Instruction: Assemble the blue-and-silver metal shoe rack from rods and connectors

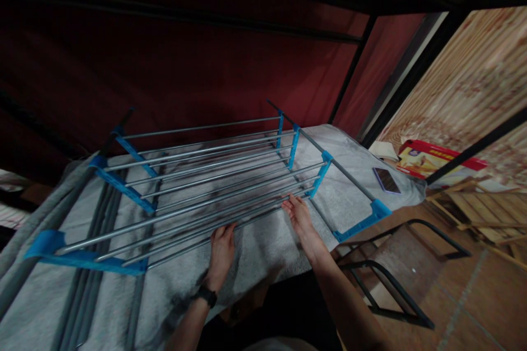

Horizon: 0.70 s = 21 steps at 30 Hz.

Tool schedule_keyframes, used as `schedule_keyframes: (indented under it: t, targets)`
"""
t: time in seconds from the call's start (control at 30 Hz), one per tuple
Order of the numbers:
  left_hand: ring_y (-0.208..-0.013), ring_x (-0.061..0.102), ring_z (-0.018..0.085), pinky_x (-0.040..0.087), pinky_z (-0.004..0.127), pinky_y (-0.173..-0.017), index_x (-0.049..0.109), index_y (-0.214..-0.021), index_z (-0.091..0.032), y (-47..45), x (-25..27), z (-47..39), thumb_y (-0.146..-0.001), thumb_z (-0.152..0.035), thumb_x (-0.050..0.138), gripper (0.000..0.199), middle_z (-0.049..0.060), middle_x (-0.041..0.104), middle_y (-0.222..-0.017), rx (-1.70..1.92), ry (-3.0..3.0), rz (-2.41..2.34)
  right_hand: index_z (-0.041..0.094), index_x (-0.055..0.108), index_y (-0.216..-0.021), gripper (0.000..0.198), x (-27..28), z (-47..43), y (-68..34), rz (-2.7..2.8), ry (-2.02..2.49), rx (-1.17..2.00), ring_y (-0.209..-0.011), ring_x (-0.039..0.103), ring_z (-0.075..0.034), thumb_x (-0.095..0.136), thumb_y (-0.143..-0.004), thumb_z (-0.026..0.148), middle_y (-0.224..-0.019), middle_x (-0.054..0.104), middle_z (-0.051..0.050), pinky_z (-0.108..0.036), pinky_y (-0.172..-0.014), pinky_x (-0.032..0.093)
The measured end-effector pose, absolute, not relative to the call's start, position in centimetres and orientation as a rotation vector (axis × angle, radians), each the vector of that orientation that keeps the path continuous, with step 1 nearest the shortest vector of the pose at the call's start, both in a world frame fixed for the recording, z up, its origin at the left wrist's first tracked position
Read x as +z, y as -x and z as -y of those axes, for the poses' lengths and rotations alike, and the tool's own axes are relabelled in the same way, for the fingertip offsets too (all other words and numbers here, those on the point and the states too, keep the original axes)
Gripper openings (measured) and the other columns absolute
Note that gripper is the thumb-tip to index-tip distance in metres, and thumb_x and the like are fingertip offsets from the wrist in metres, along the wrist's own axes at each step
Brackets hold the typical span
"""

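Note:
A shoe rack (193, 209) of thin metal tubes with blue plastic brackets stands on a grey blanket (255, 263). The front lower tube (259, 215) runs between my hands. My left hand (222, 245), a dark watch on its wrist, has its fingers bent around that tube left of its middle. Toward the right end, my right hand (297, 213) grips the same tube, close to a blue bracket (319, 178). Another blue bracket (364, 224) joins the rack's side poles at the right and bears no cross tubes. The undersides of my fingers are partly hidden.
Several loose grey tubes (93, 263) lie at left under the rack. A phone (386, 180) rests at the blanket's right edge. Beyond are a red and yellow box (436, 162), folded wooden slats (489, 211) and a black-framed chair (395, 263). Dark posts and a red curtain (206, 71) stand behind.

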State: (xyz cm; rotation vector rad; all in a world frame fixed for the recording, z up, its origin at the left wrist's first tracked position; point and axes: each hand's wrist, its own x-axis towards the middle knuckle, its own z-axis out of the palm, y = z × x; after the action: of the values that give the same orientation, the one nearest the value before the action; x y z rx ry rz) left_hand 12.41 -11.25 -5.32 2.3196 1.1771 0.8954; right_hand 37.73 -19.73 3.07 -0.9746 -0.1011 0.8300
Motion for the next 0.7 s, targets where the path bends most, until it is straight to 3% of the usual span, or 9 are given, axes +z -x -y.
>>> schedule_keyframes:
  t: [0.17,0.27,0.37,0.47,0.6,0.7]
  targets:
    - [-0.115,0.067,0.031,0.054,0.055,-0.11,0.076,-0.12,-0.022,-12.6,-5.2,11.2,-0.094,-0.01,0.046,0.042,0.012,0.075,-0.118,0.869,-2.348,-1.181,0.021,0.064,-0.083,0.01,3.6,19.9,-38.3,0.048,0.971,0.882,-0.063,0.064,-0.01,0.074,-0.085,0.023,-0.071,0.066,0.003,-0.022,-0.068,0.06]
    - [-0.12,0.064,0.03,0.052,0.054,-0.113,0.073,-0.126,-0.021,-12.8,-4.4,11.9,-0.094,-0.008,0.045,0.044,0.012,0.073,-0.123,0.824,-2.359,-1.217,0.021,0.066,-0.081,0.008,3.2,21.0,-37.9,0.047,0.977,0.928,-0.071,0.066,-0.012,0.074,-0.08,0.021,-0.076,0.071,0.0,-0.024,-0.074,0.061]
    - [-0.122,0.062,0.028,0.051,0.051,-0.114,0.07,-0.131,-0.021,-12.9,-3.1,13.3,-0.094,-0.004,0.043,0.049,0.012,0.071,-0.125,0.737,-2.37,-1.259,0.02,0.072,-0.093,0.023,1.6,22.5,-36.6,0.12,1.06,0.969,-0.08,0.069,-0.014,0.08,-0.072,0.026,-0.092,0.077,-0.003,-0.027,-0.079,0.061]
    - [-0.129,0.057,0.027,0.048,0.052,-0.119,0.062,-0.141,-0.019,-12.5,-2.1,15.0,-0.094,-0.002,0.043,0.054,0.013,0.066,-0.134,0.735,-2.38,-1.254,0.02,0.073,-0.098,0.032,-0.7,23.1,-34.9,0.361,1.262,0.954,-0.08,0.068,-0.018,0.079,-0.069,0.033,-0.095,0.077,-0.005,-0.033,-0.078,0.06]
    - [-0.143,0.05,0.028,0.045,0.054,-0.122,0.058,-0.145,-0.022,-10.5,-2.0,17.6,-0.097,-0.005,0.044,0.053,0.013,0.055,-0.151,0.847,-2.252,-1.302,0.022,0.075,-0.107,0.029,-2.6,22.7,-32.3,0.982,1.511,0.724,-0.097,0.069,-0.026,0.062,-0.086,0.036,-0.108,0.076,-0.01,-0.046,-0.094,0.057]
    - [-0.135,0.056,0.027,0.049,0.052,-0.118,0.062,-0.136,-0.022,-8.6,-2.4,19.1,-0.099,-0.009,0.044,0.043,0.014,0.061,-0.14,1.021,-1.986,-1.376,0.023,0.074,-0.122,0.037,-2.3,21.7,-30.2,1.455,1.546,0.438,-0.119,0.063,-0.028,0.047,-0.097,0.025,-0.124,0.072,-0.011,-0.05,-0.11,0.049]
